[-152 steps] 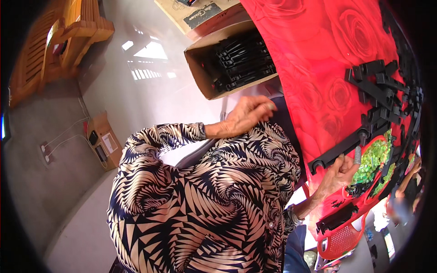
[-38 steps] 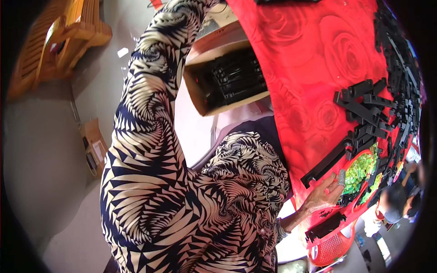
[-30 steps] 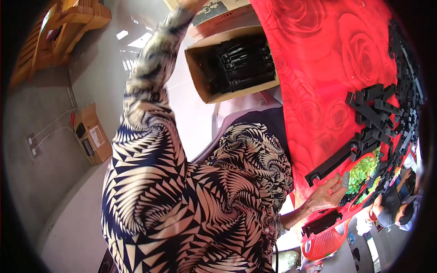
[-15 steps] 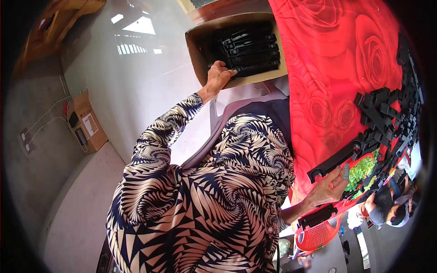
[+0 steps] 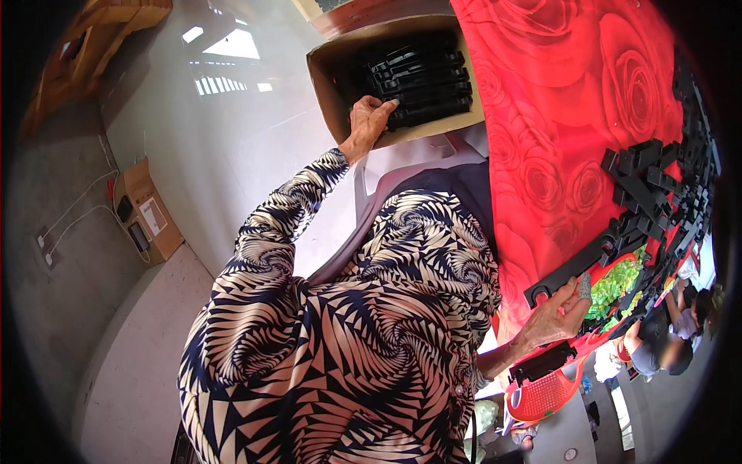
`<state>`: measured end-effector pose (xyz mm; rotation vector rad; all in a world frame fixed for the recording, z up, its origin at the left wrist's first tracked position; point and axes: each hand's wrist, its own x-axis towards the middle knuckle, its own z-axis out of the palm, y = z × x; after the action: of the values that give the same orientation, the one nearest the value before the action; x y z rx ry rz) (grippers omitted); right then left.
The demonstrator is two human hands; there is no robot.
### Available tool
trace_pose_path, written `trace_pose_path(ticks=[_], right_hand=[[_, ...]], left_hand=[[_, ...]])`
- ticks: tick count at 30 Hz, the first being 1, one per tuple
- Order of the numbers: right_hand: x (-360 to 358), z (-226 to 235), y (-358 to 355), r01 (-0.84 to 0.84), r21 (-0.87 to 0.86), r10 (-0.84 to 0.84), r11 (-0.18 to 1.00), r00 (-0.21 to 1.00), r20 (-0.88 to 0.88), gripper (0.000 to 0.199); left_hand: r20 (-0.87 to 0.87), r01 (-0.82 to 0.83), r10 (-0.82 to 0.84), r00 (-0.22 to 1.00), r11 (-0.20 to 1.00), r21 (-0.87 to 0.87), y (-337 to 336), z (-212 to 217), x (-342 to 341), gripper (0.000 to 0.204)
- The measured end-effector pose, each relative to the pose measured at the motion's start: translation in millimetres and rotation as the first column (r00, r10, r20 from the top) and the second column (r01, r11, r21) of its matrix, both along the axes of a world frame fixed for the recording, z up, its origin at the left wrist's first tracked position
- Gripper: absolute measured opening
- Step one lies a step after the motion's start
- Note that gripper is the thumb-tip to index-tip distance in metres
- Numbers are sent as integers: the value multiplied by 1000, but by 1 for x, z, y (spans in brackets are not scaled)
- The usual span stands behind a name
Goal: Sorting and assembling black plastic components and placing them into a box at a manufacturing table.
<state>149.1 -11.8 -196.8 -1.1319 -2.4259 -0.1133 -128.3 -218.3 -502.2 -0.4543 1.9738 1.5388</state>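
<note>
My left hand reaches over the near rim of a cardboard box, fingers bent and pressed together at the end of the nearest black plastic part. More long black parts lie side by side in the box. On the right, my right hand rests over the red rose-patterned cloth with its fingers curled together. A grey wrap covers one fingertip. Right beside these fingers lies a long black bar with a round hole at its end. Whatever the right fingers pinch, if anything, is hidden.
A heap of black parts covers the right side of the cloth, beside a green leafy print. A red plastic basket and another black part are below. A cardboard carton stands far left. People sit at lower right.
The whole view has shifted slightly. My left hand stays at the end of the nearest part in the box, and my right hand keeps its place beside the bar.
</note>
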Motion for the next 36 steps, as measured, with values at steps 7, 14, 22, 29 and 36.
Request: trace_pose_path(ticks=[7,14,22,29,36], right_hand=[[6,-2,3,-33,24,33,999,999,-16,25],[-4,1,-2,-42,17,43,999,998,-49,23],[3,2,1,-7,21,7,1000,1000,31,36],[-4,3,-2,-26,31,25,999,1000,16,39],[3,-1,1,-4,24,4,1000,1000,20,41]], left_hand=[[-2,76,-77,997,994,-82,3,7,-3,49],[-1,173,-177,984,967,-188,0,3,-4,54],[-16,108,-113,993,977,-185,9,27,1,60],[47,116,-110,993,983,-146,7,16,5,60],[55,54,-53,997,999,-3,14,45,5,51]])
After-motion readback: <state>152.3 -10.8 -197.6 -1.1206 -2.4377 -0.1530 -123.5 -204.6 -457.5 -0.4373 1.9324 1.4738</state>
